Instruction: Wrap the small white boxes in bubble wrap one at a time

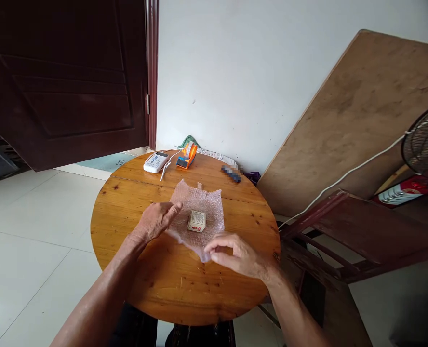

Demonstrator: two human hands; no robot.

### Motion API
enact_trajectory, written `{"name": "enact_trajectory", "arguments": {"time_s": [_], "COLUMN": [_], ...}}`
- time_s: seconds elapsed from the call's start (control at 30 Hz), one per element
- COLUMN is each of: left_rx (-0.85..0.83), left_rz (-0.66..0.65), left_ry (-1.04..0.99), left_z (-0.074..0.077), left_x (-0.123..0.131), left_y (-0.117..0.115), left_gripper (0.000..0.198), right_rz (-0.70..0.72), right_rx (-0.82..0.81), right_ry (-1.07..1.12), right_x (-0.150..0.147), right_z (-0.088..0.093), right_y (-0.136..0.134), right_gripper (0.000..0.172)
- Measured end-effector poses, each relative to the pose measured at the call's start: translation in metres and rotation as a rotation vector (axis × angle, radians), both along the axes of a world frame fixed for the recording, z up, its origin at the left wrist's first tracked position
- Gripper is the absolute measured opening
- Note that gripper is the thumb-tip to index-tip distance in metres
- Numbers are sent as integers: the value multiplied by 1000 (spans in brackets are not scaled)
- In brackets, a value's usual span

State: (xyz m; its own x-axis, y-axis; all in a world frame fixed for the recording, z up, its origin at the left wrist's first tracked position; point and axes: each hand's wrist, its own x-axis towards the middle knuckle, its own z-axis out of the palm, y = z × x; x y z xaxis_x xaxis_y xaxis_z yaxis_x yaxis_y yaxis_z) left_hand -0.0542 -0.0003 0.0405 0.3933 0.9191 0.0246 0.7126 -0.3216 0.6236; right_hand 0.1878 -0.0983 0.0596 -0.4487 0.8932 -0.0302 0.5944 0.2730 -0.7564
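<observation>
A small box (pixel 197 221), cream-coloured with printed text and a red mark, rests on a sheet of bubble wrap (pixel 214 207) in the middle of the round wooden table. My left hand (pixel 157 220) is at the sheet's left edge, its thumb stretched out towards the box; its other fingers are partly hidden. At the near right corner of the sheet, my right hand (pixel 234 252) has thumb and forefinger pinched together on the bubble wrap. Neither hand touches the box.
Towards the back of the wooden table (pixel 123 207) stand an orange tape dispenser (pixel 188 155) and a white device (pixel 155 162) with a cord. A blurred-out dark object (pixel 232 174) lies back right. A wooden chair (pixel 376 226) and a fan (pixel 427 140) are at the right.
</observation>
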Motion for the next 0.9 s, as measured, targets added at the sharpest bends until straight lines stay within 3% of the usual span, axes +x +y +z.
{"name": "enact_trajectory", "arguments": {"time_s": [0.1,0.23,0.33,0.43,0.47,0.57,0.7,0.77,0.9], "left_rx": [-43,122,271,251,218,130,213,242,236], "left_rz": [-11,-78,-206,-323,-323,-270,-280,-291,-284], "left_ry": [265,257,97,-69,-112,-138,-23,33,84], "left_z": [8,13,5,-18,-27,-50,-58,-56,-52], "left_x": [-2,1,11,24,28,37,43,45,46], "left_y": [-7,-20,-22,-15,-13,-9,-15,-19,-21], "left_gripper": [33,32,55,93,100,116,114,112,112], "right_rz": [-29,-203,-372,-425,-412,-438,-741,-901,-980], "right_rx": [-103,-17,143,270,289,325,466,506,329], "right_ry": [-74,-19,43,21,-7,-18,114,12,-267], "right_x": [0,1,-7,-21,-25,-25,20,55,105], "right_z": [-5,-13,-20,-30,-32,-37,-37,-40,-48], "right_y": [-10,-2,16,33,38,43,38,34,26], "right_gripper": [16,24,18,51,54,40,41,45,54]}}
